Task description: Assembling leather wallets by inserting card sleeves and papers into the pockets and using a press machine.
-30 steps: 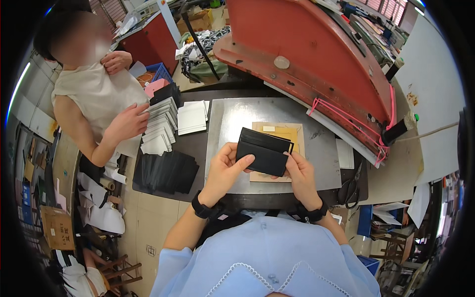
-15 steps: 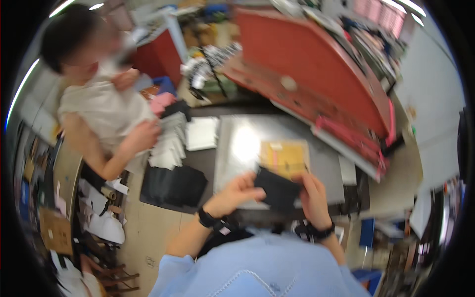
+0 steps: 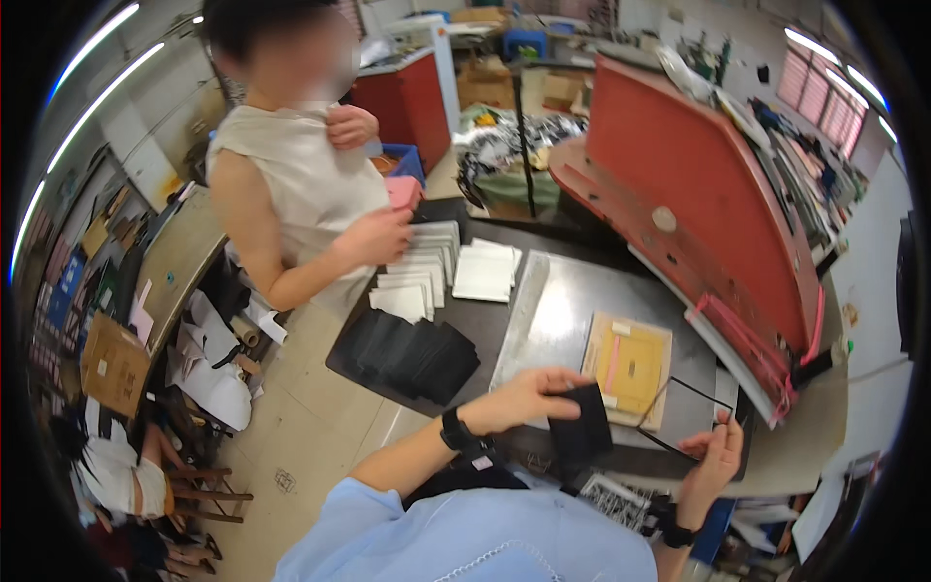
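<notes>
My left hand [image 3: 529, 398] pinches a flat black piece [image 3: 580, 427] by its upper edge, in front of my body. Out to the right, my right hand [image 3: 716, 456] has its fingers closed on a thin black frame-like strip [image 3: 702, 394]. The strip crosses the right edge of a wooden board with a yellow middle [image 3: 630, 359]. That board lies on a shiny metal plate [image 3: 543, 301] just beyond my hands. Fanned black sheets [image 3: 417, 354] lie on the table to the left of my left hand.
White sheets [image 3: 417, 276] stand in overlapping rows behind the black ones, beside a white pile [image 3: 482, 274]. A co-worker [image 3: 301, 194] stands at the left of the table. A large red hinged machine lid [image 3: 689, 145] rises tilted over the right side.
My hands have moved apart; the right now holds the thin strip away from the black piece, which stays in my left. The view has swung, shifting the table rightward.
</notes>
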A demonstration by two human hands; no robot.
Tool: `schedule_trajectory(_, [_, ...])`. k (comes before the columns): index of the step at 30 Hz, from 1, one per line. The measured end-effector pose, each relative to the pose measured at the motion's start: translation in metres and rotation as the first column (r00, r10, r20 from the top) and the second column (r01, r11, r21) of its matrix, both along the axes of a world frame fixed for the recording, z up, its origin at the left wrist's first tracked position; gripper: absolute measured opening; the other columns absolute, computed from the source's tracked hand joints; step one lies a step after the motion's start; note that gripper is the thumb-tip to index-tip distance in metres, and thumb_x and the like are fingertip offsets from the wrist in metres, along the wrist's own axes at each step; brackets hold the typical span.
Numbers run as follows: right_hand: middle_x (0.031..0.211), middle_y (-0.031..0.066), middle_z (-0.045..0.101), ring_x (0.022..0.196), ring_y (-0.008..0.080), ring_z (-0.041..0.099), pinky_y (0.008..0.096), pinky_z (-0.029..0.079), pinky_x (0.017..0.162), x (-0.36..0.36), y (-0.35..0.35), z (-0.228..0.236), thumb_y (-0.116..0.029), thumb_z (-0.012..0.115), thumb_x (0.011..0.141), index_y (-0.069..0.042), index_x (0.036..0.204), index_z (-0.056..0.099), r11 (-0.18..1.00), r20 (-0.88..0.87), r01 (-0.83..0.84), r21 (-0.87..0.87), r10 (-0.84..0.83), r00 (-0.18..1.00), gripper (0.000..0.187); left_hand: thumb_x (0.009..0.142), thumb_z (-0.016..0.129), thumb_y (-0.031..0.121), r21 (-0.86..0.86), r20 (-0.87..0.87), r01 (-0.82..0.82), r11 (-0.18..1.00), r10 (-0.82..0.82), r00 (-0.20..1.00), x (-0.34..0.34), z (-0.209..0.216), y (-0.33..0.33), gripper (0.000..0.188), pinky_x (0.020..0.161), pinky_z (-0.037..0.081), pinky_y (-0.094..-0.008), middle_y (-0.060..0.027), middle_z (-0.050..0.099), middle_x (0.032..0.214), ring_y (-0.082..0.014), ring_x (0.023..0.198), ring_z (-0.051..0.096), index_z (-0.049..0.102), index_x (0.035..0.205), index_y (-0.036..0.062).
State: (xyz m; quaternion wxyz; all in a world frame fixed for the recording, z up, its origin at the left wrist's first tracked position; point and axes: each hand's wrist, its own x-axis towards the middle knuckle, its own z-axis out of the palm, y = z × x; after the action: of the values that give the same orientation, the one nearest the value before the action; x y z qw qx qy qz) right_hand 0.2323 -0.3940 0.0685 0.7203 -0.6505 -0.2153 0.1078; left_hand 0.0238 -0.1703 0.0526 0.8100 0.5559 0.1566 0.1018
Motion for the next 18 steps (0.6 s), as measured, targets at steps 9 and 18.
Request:
schedule_trajectory(9, [0.100,0.0120,0.069,0.092,0.0224,0.067,0.0318,0.050,0.082,0.033,-0.185,-0.026,-0.014,0.062,0.092,0.002,0.114,0.065,0.390,0.715,0.601,-0.698,0.341,0.610,0.027,0.096,0.061,0.006,-0.247,0.157,-0.296,0.923,0.339,0.927,0.004,0.020,-0.004,0.030,0.092,0.050,-0.0270,-0.0072,0.066,0.116,-0.0126,0.106,0.063,0.053,0.124,0.0020])
schedule_trajectory(18, [0.096,0.0044,0.067,0.087,0.0095,0.063,0.0244,0.050,0.076,-0.044,0.022,0.005,-0.013,0.065,0.095,0.002,0.114,0.061,0.876,-0.194,-0.481,-0.039,0.466,0.864,0.025,0.102,0.052,0.017,-0.276,0.115,-0.231,0.933,0.270,0.956,0.018,0.024,-0.040,0.027,0.098,0.048,-0.0310,-0.0072,0.064,0.119,-0.0128,0.112,0.061,0.053,0.125,0.0020])
